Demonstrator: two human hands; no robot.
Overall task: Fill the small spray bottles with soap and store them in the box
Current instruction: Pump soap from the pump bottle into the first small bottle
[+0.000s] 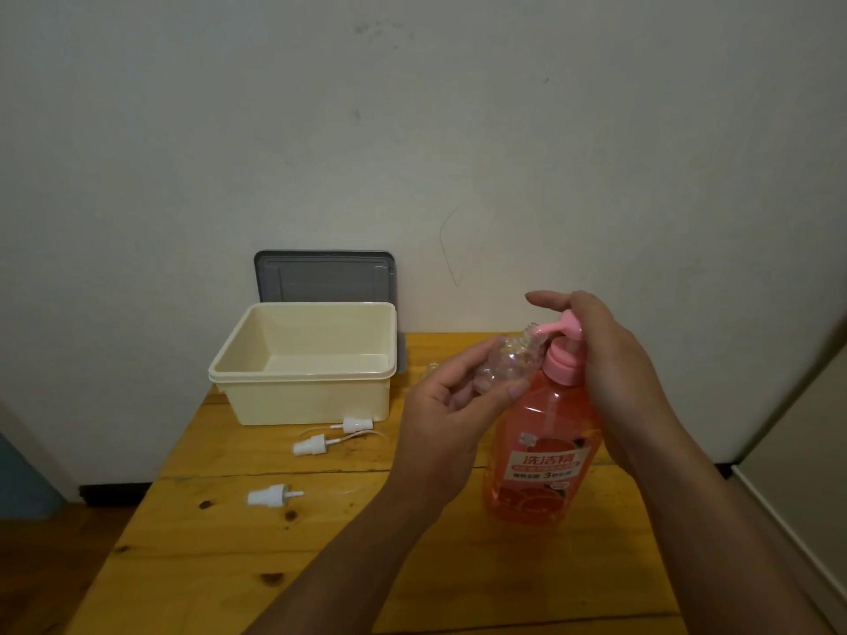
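Left hand [447, 405] is pinching the light, crushable bottle [502, 366] mid-body, while the flat-fingered right hand [607, 359] is pressing the pump [567, 326].

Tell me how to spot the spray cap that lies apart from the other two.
Start at the cream box on the wooden table. Two white caps lie right before it; the third cap lies alone, nearer the camera.

Knotty yellow wooden table [206, 566] against a scuffed pale wall [412, 130], brown floor [36, 566] perhaps wood.
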